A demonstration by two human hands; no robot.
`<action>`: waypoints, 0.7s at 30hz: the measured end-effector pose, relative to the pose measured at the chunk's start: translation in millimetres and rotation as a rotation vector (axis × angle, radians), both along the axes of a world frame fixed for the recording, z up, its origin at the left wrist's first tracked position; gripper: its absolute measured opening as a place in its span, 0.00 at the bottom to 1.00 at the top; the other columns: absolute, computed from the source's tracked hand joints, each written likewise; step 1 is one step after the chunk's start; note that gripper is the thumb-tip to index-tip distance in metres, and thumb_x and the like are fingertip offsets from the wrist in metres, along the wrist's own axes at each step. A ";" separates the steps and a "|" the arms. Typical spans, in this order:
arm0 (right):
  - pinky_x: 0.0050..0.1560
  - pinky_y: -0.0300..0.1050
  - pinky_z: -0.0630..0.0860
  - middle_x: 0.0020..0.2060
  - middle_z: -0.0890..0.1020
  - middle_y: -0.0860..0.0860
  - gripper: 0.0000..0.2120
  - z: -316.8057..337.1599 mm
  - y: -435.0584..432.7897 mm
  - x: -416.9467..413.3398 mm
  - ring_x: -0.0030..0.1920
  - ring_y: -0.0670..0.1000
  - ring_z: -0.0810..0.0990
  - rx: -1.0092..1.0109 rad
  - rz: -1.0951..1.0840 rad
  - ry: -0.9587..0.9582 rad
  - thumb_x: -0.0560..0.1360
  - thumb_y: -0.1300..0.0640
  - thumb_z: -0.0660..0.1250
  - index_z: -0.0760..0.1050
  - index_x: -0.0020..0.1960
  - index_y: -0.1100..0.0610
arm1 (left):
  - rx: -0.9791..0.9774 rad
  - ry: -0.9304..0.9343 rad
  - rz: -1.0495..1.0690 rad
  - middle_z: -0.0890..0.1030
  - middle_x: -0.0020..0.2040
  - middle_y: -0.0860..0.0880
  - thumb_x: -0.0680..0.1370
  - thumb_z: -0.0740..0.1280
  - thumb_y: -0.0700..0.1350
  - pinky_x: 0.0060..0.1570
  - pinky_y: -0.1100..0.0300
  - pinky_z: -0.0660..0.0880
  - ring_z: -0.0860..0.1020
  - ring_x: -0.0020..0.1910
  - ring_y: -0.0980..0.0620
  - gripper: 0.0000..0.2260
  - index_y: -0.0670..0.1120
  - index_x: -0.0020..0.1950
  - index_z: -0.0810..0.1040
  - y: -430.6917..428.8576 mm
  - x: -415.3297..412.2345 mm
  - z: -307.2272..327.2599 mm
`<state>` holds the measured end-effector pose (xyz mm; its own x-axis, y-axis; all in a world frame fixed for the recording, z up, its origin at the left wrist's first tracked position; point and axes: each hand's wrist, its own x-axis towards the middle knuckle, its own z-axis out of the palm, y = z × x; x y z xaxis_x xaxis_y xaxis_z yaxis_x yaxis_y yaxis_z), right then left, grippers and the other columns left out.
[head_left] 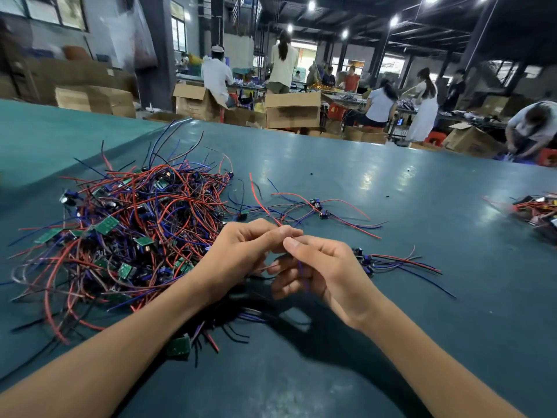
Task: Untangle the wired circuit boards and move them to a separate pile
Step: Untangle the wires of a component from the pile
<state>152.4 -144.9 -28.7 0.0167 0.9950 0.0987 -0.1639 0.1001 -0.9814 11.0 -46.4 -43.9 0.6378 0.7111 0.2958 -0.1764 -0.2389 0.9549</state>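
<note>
The dark teal table mat runs well beyond both hands to a far edge, behind which brown cardboard boxes stand. Its widest bare stretch lies ahead of and to the right of the right hand. More bare mat shows between and below the forearms.

The left hand has its fingers curled, pinching a thin red wire at the fingertips; the wire slants up and away from it. The right hand sits just beside it, thumb tip nearly touching the left fingertips, and pinches a thin blue wire that drops across its palm.

Counted:
- One large tangled heap of red, blue and black wires with small green circuit boards lies directly left of the left hand, touching its wrist; the boards in it are too many and too buried to count.
- One loose green board lies beside the left forearm.
- Two small wired boards lie just beyond the hands.
- One small cluster of wired boards lies just right of the right hand; how many it holds cannot be told.
- One further pile of wired parts lies far to the right, well apart.

Printing on the nearest box is too blurred to read.
</note>
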 end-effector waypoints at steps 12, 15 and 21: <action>0.36 0.51 0.80 0.38 0.84 0.65 0.12 0.7 -6.4 -2.5 0.33 0.62 0.83 0.017 -0.082 -0.072 0.74 0.54 0.69 0.84 0.43 0.63 | -0.133 -0.073 -0.137 0.74 0.27 0.54 0.73 0.76 0.51 0.33 0.57 0.59 0.65 0.30 0.51 0.12 0.42 0.49 0.86 10.4 -1.0 -6.4; 0.38 0.52 0.81 0.40 0.85 0.63 0.14 -1.0 -4.7 -3.3 0.35 0.62 0.83 0.048 -0.106 -0.040 0.77 0.52 0.67 0.85 0.47 0.63 | -0.087 -0.061 -0.162 0.76 0.29 0.52 0.72 0.76 0.52 0.31 0.63 0.62 0.67 0.27 0.56 0.17 0.38 0.49 0.85 10.1 -1.2 -6.4; 0.38 0.52 0.81 0.37 0.83 0.65 0.14 0.0 -5.2 -3.0 0.34 0.63 0.82 0.083 -0.148 -0.062 0.75 0.57 0.69 0.82 0.44 0.70 | -0.184 -0.117 -0.211 0.76 0.31 0.49 0.73 0.75 0.49 0.37 0.51 0.59 0.68 0.34 0.47 0.12 0.40 0.48 0.86 8.6 -2.9 -5.4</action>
